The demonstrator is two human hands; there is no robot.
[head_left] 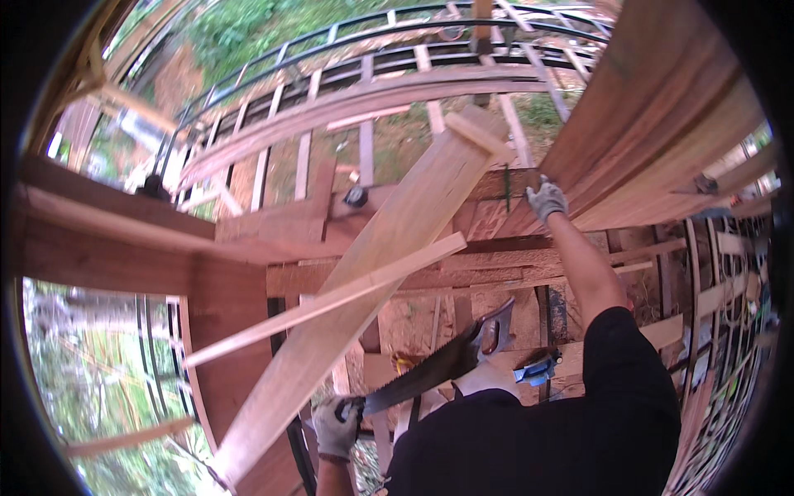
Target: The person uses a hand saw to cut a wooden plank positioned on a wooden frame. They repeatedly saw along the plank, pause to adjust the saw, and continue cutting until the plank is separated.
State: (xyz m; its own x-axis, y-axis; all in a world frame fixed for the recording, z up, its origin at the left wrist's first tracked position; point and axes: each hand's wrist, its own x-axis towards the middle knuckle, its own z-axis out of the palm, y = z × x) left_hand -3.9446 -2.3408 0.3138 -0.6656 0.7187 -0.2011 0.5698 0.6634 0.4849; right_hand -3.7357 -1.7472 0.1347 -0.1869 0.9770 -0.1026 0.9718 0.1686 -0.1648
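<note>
My left hand (336, 427), in a grey-white work glove, is closed at the narrow end of a handsaw (430, 366). A dark part shows at its fingers, and the saw's handle (496, 328) points away to the right. My right hand (547, 201), gloved alike, reaches forward with its fingers closed against the lower edge of a wide reddish-brown board (653, 107). Between my arms a long pale plank (397, 223) slants from lower left to upper centre. A thin wooden strip (331, 299) lies across it, and a short wood block (478, 136) rests on its far end.
A dark round object (356, 196) sits on the beam left of the plank. A blue tool-like item (538, 369) lies near my right side. Wooden beams (107, 231) frame the left. Beyond are a curved dark metal rail (331, 45), slats and grass; bars (728, 380) stand at right.
</note>
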